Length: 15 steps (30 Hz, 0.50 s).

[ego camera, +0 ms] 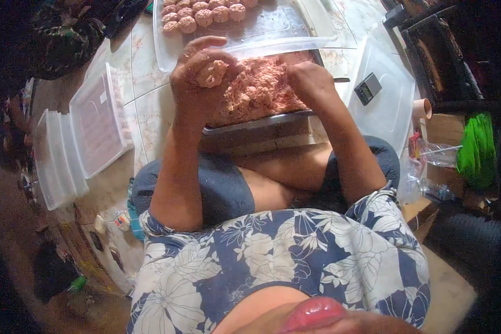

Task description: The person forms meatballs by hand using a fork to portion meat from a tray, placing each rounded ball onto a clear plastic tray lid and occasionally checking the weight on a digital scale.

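Observation:
A metal tray (pixel 259 124) heaped with pinkish minced mixture (pixel 261 83) lies before my crossed legs. Above its left end my left hand (pixel 198 83) holds a lump of the mixture (pixel 213 74), fingers curled round it. My right hand (pixel 311 79) is at the right part of the heap, its fingertips bent down and hidden, so I cannot tell whether it grips anything. Just beyond the tray, a clear plastic container (pixel 271 25) holds rows of round balls (pixel 203 17) of a similar mixture at its left side.
A small digital scale (pixel 368 89) rests on a translucent lid (pixel 386 121) at the right. At the left, a covered plastic container (pixel 98 125) leans beside stacked lids (pixel 54 158) on the tiled floor. Plastic bags and a green bundle (pixel 476 150) are farther right.

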Tool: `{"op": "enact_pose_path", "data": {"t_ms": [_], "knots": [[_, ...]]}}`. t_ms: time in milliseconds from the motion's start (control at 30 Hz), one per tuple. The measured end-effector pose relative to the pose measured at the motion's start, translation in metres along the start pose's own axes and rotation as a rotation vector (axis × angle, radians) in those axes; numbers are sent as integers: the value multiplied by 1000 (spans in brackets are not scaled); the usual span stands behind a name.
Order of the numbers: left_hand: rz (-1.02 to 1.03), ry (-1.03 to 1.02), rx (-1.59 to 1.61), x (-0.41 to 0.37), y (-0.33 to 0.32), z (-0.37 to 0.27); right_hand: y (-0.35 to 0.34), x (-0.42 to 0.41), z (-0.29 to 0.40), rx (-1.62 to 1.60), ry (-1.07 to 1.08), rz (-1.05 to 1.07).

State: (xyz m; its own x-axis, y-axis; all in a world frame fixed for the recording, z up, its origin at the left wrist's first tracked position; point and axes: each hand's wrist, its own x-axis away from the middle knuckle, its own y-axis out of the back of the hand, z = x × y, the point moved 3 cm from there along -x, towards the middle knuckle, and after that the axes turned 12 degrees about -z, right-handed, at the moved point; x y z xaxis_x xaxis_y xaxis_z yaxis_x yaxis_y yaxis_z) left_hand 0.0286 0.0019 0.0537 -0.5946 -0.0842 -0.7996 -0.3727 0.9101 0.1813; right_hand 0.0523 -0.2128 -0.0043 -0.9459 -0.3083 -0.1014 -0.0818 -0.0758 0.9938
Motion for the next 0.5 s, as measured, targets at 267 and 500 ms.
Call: {"op": "enact_pose_path", "data": {"t_ms": [267, 500], "knots": [[81, 448, 94, 11, -6, -4, 28, 6, -16, -596, 82, 93], [134, 301, -97, 10, -6, -2, 54, 1, -24, -1390, -1, 44]]}}
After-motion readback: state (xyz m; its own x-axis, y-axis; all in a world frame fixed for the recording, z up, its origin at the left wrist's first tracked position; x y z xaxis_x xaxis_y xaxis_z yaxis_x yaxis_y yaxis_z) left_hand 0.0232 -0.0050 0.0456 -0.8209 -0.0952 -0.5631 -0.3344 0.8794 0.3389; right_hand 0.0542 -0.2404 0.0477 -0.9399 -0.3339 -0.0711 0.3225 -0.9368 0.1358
